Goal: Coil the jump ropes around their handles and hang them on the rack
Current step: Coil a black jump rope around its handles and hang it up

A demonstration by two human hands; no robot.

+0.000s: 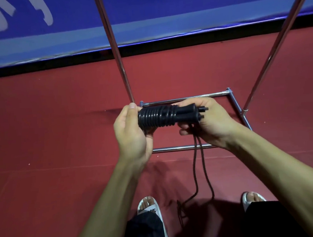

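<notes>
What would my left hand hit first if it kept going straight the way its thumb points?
Likely the rack's shiny metal upright pole, just beyond the left hand gripping the black coiled jump rope, though depth is unclear.

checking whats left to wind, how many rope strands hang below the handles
2: the left strand and the right strand drop side by side from the handles in the right hand.

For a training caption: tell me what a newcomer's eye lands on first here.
At centre, the left hand and right hand grip a black jump rope, its cord coiled tightly round the handles. Its loose strands hang to the red floor. Behind stands the chrome rack.
</notes>
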